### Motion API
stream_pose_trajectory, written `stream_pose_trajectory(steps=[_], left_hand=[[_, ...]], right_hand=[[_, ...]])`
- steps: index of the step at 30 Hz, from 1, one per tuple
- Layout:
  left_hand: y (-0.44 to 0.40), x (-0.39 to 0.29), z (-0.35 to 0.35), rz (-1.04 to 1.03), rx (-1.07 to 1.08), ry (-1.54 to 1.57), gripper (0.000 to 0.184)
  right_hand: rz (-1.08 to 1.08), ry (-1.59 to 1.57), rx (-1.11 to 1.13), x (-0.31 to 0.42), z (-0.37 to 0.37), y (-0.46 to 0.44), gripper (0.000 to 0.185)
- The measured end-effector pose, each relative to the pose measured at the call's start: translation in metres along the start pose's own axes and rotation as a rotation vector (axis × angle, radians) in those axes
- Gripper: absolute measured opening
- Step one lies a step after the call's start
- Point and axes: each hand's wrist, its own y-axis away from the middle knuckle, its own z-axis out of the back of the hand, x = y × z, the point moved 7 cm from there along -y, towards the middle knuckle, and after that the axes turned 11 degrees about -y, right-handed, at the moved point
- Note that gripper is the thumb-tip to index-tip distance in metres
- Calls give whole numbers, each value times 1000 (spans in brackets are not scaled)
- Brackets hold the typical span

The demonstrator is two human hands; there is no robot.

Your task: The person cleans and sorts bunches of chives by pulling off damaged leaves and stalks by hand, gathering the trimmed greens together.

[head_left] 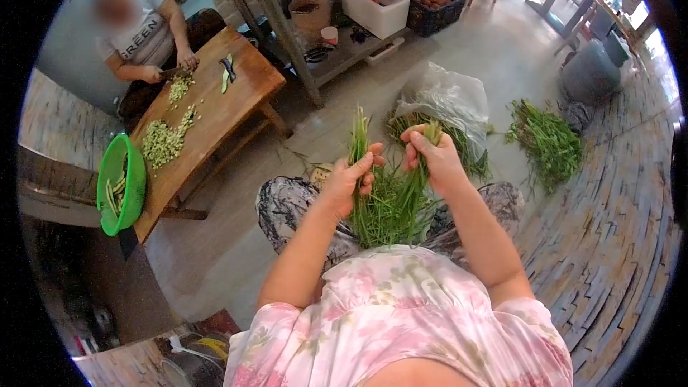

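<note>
Long green stems stand upright in my left hand (352, 183), whose fingers are closed around the bunch (359, 136). My right hand (436, 155) pinches the top of another green bunch (414, 197), which hangs down toward my lap. The two hands are apart, at about the same height. Below and between them, loose greens (383, 215) lie in a heap between my knees. Just beyond my right hand, more greens (469, 150) lie partly under a clear plastic bag (448, 97).
Another heap of greens (546, 142) lies on the floor at the right. At the upper left, a co-worker (147, 36) cuts pale pieces (163, 142) on a wooden table (222, 111) with a green basket (134, 193). A shelf (337, 64) holds a white bin (376, 11).
</note>
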Motion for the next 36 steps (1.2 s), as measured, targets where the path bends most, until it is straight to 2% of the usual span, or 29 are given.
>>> stream_pose_trajectory(steps=[2,9,13,16,18,20,23,27,30,36], left_hand=[[2,3,-6,25,42,17,37],[0,19,-9,66,100,35,26],[0,19,6,62,-146,31,24],[-4,17,35,-17,-359,67,22],[1,10,62,-56,-509,112,21],[1,7,100,-154,-589,48,19],[24,-22,117,-193,-813,-155,19],[40,-37,138,-272,-929,-284,20],[42,-35,144,-268,-885,-218,19],[29,-33,104,-196,-553,-40,18]], right_hand=[[-95,76,-31,-6,-4,1,18],[-74,273,16,-27,-25,-1,10],[-115,193,-95,-32,-9,-3,10],[-143,-120,-110,-30,2,-4,12],[-148,-183,-122,-25,8,-4,15],[-147,-271,-122,-21,15,-4,15],[-140,-337,-105,-17,19,-4,13],[-121,-416,-134,-12,25,-5,10],[-110,-435,-166,-11,36,-9,10],[-107,-463,-188,-12,45,-13,12]])
